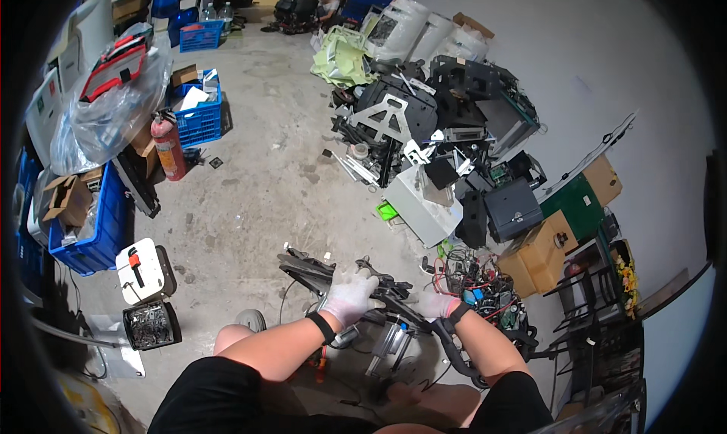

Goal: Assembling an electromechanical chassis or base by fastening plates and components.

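Person seated on the concrete floor [250, 199], both hands in white gloves. Left hand [350, 296] lies on top of a black machine frame [333, 273] w/ fingers spread, loosely over its upper edge, not clenched. Right hand [437, 305] grips the same frame's right end, fingers curled round it. Frame sits on the floor just in front of the knees, long & dark, tilted up-left to down-right. Tangle of red & black wires [473, 279] just right of the right hand. Small tray of screws [150, 325] & white box w/ orange-handled tool [141, 267] lie to the left, well apart. Red fire extinguisher [169, 145] near blue crates [198, 120]. Heap of stripped machine parts [424, 131] by the wall
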A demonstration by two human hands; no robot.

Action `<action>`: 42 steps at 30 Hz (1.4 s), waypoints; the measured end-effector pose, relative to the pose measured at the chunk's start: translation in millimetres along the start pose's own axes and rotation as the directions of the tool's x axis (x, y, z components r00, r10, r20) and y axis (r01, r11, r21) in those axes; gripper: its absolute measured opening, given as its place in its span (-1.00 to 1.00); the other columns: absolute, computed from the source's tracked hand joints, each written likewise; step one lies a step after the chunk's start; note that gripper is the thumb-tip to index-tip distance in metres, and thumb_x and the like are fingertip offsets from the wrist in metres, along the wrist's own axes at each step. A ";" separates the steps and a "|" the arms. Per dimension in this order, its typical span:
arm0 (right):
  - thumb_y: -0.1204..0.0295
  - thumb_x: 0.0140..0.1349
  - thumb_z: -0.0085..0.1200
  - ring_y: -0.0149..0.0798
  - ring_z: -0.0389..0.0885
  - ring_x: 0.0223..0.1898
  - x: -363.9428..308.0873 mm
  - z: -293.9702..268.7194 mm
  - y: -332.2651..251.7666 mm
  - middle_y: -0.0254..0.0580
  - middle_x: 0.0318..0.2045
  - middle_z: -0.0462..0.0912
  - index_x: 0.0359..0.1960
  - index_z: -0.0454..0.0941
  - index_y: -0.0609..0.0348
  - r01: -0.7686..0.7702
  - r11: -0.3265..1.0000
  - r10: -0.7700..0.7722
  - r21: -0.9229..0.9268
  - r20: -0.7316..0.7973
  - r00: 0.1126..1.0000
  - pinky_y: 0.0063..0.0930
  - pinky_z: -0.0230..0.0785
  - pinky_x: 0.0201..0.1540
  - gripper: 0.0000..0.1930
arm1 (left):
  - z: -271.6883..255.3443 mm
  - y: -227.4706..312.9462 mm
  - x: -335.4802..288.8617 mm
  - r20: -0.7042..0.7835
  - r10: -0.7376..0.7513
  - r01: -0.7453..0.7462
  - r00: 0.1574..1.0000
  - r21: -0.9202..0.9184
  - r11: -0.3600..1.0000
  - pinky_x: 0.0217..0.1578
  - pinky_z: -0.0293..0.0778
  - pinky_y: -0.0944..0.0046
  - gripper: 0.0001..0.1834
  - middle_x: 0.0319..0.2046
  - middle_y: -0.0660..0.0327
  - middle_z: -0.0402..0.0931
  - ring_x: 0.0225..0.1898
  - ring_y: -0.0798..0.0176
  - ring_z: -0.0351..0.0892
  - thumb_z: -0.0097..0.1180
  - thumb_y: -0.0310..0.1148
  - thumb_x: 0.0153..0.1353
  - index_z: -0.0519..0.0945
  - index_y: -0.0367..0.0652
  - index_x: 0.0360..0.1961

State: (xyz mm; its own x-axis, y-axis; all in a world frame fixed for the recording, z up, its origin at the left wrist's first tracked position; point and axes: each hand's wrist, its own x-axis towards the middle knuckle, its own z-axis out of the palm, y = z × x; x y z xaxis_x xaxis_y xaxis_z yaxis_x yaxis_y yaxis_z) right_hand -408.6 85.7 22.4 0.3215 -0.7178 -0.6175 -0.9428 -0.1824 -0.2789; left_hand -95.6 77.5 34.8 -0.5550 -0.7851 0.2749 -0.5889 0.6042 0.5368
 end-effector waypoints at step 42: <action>0.18 0.36 0.15 -0.26 0.63 -0.43 -46.4 -10.0 -8.4 -0.09 -0.44 0.69 -0.15 0.73 0.33 -0.107 0.856 0.226 0.505 -0.181 0.957 -0.31 0.48 -0.32 -0.62 | 7.0 0.8 25.2 -0.029 -0.016 0.019 0.999 0.133 0.991 0.00 0.36 -0.07 -0.55 -0.14 0.24 0.58 0.08 0.03 0.52 0.54 -0.06 -0.10 0.65 0.02 -0.22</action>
State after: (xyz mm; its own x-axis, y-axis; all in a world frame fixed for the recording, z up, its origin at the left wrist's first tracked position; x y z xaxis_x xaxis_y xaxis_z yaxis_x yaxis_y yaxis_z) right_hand -416.5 113.8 60.7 0.0784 -0.8500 -0.5209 -0.7974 0.2602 -0.5445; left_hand -114.2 59.2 36.5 -0.5286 -0.7981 0.2891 -0.6725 0.6016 0.4312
